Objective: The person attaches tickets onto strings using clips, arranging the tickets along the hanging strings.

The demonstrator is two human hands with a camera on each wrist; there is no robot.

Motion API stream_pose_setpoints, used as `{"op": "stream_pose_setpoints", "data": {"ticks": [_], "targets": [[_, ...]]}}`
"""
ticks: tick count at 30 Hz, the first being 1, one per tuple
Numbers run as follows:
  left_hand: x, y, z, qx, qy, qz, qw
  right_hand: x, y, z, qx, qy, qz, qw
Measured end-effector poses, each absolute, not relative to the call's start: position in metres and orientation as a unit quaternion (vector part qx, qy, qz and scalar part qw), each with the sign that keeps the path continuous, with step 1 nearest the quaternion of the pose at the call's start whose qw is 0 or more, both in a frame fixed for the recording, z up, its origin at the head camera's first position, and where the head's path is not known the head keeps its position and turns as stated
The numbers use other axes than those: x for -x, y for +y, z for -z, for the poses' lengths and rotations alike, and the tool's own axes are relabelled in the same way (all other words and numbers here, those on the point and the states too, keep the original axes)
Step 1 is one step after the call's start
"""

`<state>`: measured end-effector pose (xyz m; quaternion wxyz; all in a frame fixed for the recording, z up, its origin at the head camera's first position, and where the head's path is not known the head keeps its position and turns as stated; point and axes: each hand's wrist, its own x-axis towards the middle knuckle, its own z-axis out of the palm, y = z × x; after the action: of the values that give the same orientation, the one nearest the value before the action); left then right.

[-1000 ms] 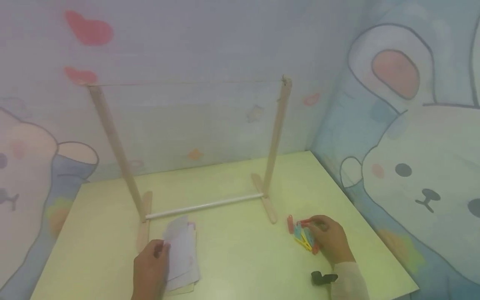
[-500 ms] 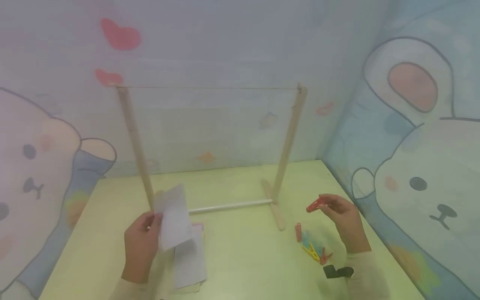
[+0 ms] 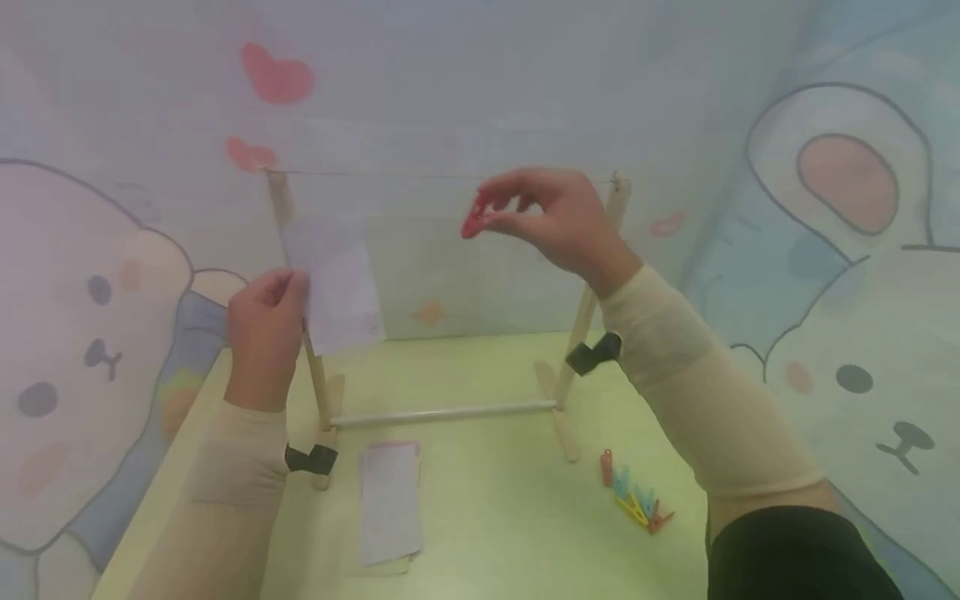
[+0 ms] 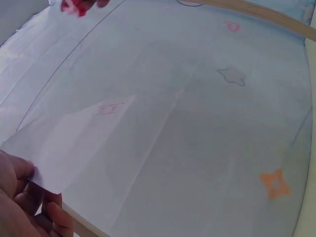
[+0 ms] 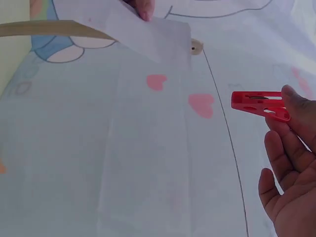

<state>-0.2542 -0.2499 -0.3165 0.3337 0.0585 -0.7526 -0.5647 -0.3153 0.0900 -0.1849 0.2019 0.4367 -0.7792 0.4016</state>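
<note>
Head view | left hand (image 3: 264,321) pinches paper (image 3: 337,287) by its edge, beside left post (image 3: 300,292) | right hand (image 3: 558,218) pinches red peg (image 3: 474,222) just below string (image 3: 405,174)

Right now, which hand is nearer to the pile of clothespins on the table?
Right. The right hand is raised above the pile of clothespins, on its side; the left hand holds a paper sheet across the table.

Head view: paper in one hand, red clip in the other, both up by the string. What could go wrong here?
The left hand pinches the paper sheet by one edge only, so it could droop or slip. The string is thin, and the red clip in the right hand may miss it. Pushing could tip the light wooden frame.
</note>
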Motion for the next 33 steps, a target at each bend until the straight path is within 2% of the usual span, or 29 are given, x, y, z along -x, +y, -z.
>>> {"op": "stream_pose_setpoints", "data": {"ticks": [5,11,19,33], "targets": [[0.263,-0.244,0.297,-0.059,-0.750,0.568,0.333,0.324,0.019,0.134,-0.434,-0.781,-0.416,0.171],[0.268,-0.239,0.280,-0.045,-0.741,0.576,0.342,0.320,-0.026,0.107,-0.417,-0.783,-0.450,0.102],[0.269,-0.229,0.270,-0.026,-0.736,0.584,0.341,0.323,-0.038,0.102,-0.400,-0.745,-0.532,0.034],[0.272,-0.217,0.273,-0.032,-0.736,0.579,0.350,0.345,-0.051,0.117,-0.389,-0.780,-0.489,0.030]]}}
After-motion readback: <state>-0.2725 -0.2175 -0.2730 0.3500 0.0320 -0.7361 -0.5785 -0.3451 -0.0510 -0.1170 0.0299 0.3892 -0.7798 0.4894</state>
